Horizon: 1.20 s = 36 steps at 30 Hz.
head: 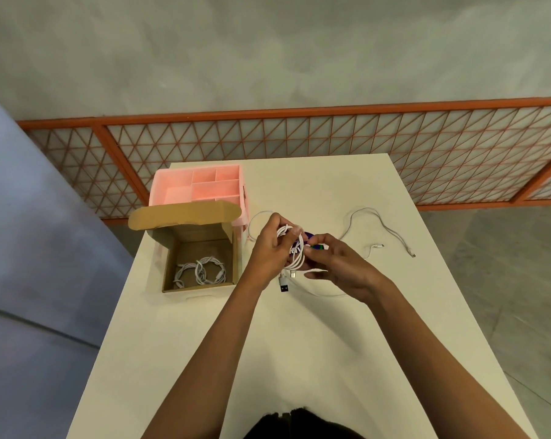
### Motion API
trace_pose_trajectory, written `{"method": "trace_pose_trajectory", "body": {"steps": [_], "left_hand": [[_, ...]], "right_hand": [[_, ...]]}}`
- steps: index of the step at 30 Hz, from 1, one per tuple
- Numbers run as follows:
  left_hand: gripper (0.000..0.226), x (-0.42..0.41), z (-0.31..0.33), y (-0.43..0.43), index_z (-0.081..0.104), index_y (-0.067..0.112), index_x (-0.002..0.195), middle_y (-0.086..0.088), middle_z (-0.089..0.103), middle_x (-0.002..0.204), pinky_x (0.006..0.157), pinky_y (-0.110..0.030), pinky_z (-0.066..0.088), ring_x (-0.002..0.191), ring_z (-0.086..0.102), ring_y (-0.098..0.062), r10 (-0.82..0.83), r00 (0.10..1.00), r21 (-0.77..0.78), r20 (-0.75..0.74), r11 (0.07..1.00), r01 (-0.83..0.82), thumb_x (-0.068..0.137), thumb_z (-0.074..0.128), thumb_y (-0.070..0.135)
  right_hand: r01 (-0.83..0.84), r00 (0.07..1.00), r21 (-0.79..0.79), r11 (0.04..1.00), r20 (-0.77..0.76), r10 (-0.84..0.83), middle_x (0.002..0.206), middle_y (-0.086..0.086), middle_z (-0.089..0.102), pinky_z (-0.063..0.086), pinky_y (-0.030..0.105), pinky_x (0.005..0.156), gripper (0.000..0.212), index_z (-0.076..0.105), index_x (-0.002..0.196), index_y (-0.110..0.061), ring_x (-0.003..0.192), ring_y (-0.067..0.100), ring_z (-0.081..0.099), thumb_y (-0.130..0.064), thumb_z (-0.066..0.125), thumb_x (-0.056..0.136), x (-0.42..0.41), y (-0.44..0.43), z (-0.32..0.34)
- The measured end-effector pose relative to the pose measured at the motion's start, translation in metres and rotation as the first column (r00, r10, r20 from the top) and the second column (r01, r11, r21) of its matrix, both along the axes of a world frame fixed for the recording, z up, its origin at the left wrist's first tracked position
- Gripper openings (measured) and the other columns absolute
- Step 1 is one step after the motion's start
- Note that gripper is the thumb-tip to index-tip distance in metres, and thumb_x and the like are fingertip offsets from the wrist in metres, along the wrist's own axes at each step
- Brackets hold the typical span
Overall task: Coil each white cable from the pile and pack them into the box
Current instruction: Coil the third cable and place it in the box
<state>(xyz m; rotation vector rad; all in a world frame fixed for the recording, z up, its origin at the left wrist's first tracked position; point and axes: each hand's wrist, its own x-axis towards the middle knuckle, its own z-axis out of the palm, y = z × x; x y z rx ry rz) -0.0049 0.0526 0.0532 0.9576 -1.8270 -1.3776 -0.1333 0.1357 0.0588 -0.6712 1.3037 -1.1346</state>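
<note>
My left hand (268,248) grips a coiled white cable (294,248) above the table's middle, its USB plug (283,285) dangling below. My right hand (337,264) pinches the same coil from the right side. A small purple and green thing (314,243) shows between my hands; I cannot tell what it is. The open cardboard box (230,248) stands to the left, with two coiled white cables (201,270) lying on its floor. One loose white cable (382,229) lies uncoiled on the table to the right.
A pink compartment organiser (198,185) stands behind the cardboard box at the table's far left corner. The white table (299,343) ends close behind it. An orange lattice panel (331,144) lies on the floor beyond.
</note>
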Motion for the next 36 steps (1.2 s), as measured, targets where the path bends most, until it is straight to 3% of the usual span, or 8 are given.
{"method": "trace_pose_trajectory", "body": {"steps": [6,11,14,20,23,27,31,36], "left_hand": [[0.011,0.002,0.001,0.001,0.051,0.005,0.091,0.001,0.063,0.082,0.062,-0.013,0.047,0.070,0.060,0.001,-0.030,0.998,0.105,-0.046,0.994,0.035,0.096,0.053,0.015],[0.012,0.003,0.005,0.003,0.051,0.010,0.085,0.007,0.056,0.071,0.048,-0.005,0.036,0.052,0.053,0.007,-0.057,0.996,0.134,-0.066,0.989,0.066,0.097,0.052,0.011],[0.016,0.002,0.006,0.005,0.051,0.015,0.081,0.009,0.054,0.068,0.048,-0.005,0.035,0.050,0.052,0.007,-0.064,0.994,0.156,-0.086,0.985,0.077,0.096,0.053,0.010],[0.012,0.001,0.007,0.008,0.053,0.012,0.084,0.006,0.056,0.070,0.047,-0.006,0.035,0.050,0.051,0.006,-0.071,0.994,0.148,-0.088,0.986,0.083,0.096,0.052,0.010],[0.007,-0.001,0.005,0.008,0.054,0.008,0.090,0.004,0.058,0.074,0.051,-0.007,0.038,0.055,0.053,0.005,-0.064,0.994,0.123,-0.083,0.990,0.074,0.096,0.053,0.012],[0.006,-0.003,0.005,0.007,0.055,0.010,0.090,0.009,0.065,0.080,0.069,-0.017,0.048,0.075,0.061,-0.003,-0.065,0.996,0.075,-0.067,0.995,0.070,0.095,0.054,0.013],[0.006,-0.003,0.007,0.007,0.055,0.006,0.091,0.012,0.063,0.076,0.061,-0.010,0.043,0.068,0.059,0.003,-0.065,0.995,0.052,-0.076,0.996,0.069,0.095,0.054,0.010],[0.012,-0.001,0.002,0.005,0.056,-0.002,0.095,0.008,0.065,0.079,0.066,-0.012,0.045,0.073,0.060,0.002,-0.013,0.998,0.023,-0.065,1.000,0.015,0.095,0.055,0.010]], "right_hand": [[0.005,0.993,-0.028,1.000,0.120,-0.002,0.096,0.007,0.065,0.045,0.022,0.068,0.022,0.052,0.114,-0.011,0.083,0.016,0.063,-0.006,0.054,0.093,-0.002,0.001,-0.006],[0.040,0.958,-0.078,0.996,0.285,-0.017,0.092,0.005,0.067,0.044,0.026,0.075,0.024,0.057,0.117,-0.009,0.083,0.015,0.060,-0.006,0.050,0.094,-0.003,0.000,-0.016],[0.005,0.975,-0.120,0.993,0.219,0.021,0.097,0.011,0.061,0.045,0.024,0.072,0.030,0.054,0.120,-0.005,0.086,0.020,0.055,-0.006,0.057,0.090,-0.005,-0.002,-0.017],[0.011,0.976,-0.195,0.981,-0.210,-0.052,0.082,0.004,0.062,0.048,0.019,0.063,0.018,0.064,0.105,-0.009,0.068,0.007,0.061,-0.001,0.056,0.091,-0.014,-0.002,-0.014],[0.076,0.953,-0.214,0.974,-0.273,-0.135,0.080,0.006,0.065,0.051,0.016,0.064,0.016,0.065,0.102,-0.004,0.064,0.006,0.065,0.003,0.054,0.092,-0.009,-0.004,-0.012],[0.206,0.974,-0.197,0.958,-0.050,-0.220,0.081,0.003,0.069,0.057,0.022,0.073,0.021,0.061,0.111,0.008,0.071,0.013,0.069,0.006,0.050,0.093,0.000,-0.006,-0.012],[0.306,0.927,-0.057,0.950,0.246,-0.284,0.100,0.015,0.065,0.057,0.020,0.076,0.028,0.056,0.118,0.012,0.078,0.014,0.070,0.010,0.048,0.091,0.004,-0.009,-0.009],[0.305,0.892,0.015,0.952,0.344,-0.291,0.084,0.011,0.071,0.058,0.022,0.069,0.016,0.062,0.098,-0.002,0.072,0.016,0.071,0.008,0.053,0.089,0.007,-0.008,-0.003]]}}
